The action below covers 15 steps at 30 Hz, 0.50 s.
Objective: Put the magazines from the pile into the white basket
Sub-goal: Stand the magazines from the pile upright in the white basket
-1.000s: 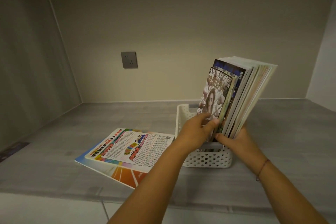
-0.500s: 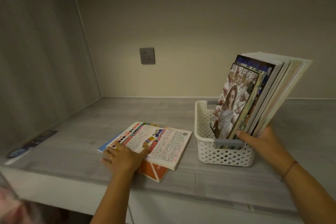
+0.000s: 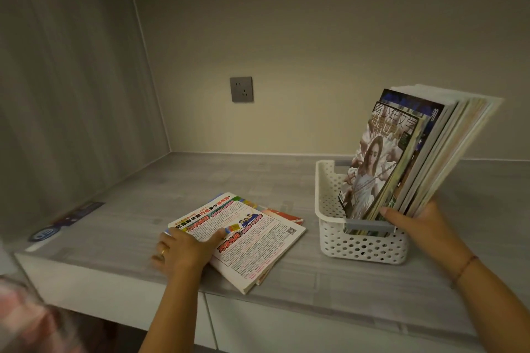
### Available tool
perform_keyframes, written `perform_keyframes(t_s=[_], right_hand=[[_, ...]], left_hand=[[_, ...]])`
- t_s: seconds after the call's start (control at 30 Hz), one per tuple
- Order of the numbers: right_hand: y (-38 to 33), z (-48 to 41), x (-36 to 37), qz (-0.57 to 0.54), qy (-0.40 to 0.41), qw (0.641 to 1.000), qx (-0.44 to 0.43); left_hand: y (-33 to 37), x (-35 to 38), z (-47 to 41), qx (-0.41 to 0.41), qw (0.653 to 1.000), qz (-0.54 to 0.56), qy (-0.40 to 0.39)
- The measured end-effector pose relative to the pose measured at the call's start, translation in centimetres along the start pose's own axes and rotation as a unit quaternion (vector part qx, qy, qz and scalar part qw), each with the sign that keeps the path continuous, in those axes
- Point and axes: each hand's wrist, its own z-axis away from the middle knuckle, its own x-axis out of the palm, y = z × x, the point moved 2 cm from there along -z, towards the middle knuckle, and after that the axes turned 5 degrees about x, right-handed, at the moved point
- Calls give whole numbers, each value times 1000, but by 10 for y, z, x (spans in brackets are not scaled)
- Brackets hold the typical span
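A small pile of magazines lies flat on the grey counter, the top one showing a white page with colourful print. My left hand grips the near left corner of the top magazine, thumb on its cover and fingers at its edge. To the right stands the white perforated basket with several magazines upright in it, leaning right. My right hand holds that standing bundle at its base, thumb across the front.
A grey wall socket sits on the back wall. A dark blue strip lies at the counter's left edge by the side wall. The counter's front edge runs just below my left hand, with white cabinet fronts underneath.
My left hand left the upright magazines in the basket, moved down left to the flat pile and now grips its top magazine. My right hand has stayed on the standing bundle.
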Motion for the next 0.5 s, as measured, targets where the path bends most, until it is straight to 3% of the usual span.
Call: perform_keyframes(t_s=[0.1,0.23,0.5], right_hand=[[-3,2,0,1,6,1000,0],[-1,0,1,2,12,1000,-4],[2,-3,0,0,12,1000,-3]], left_hand=[[1,3,-1,5,1000,-17,-7],[0,-1,-10,12,998,64,-6],[4,3,-5,14,984,164,64]])
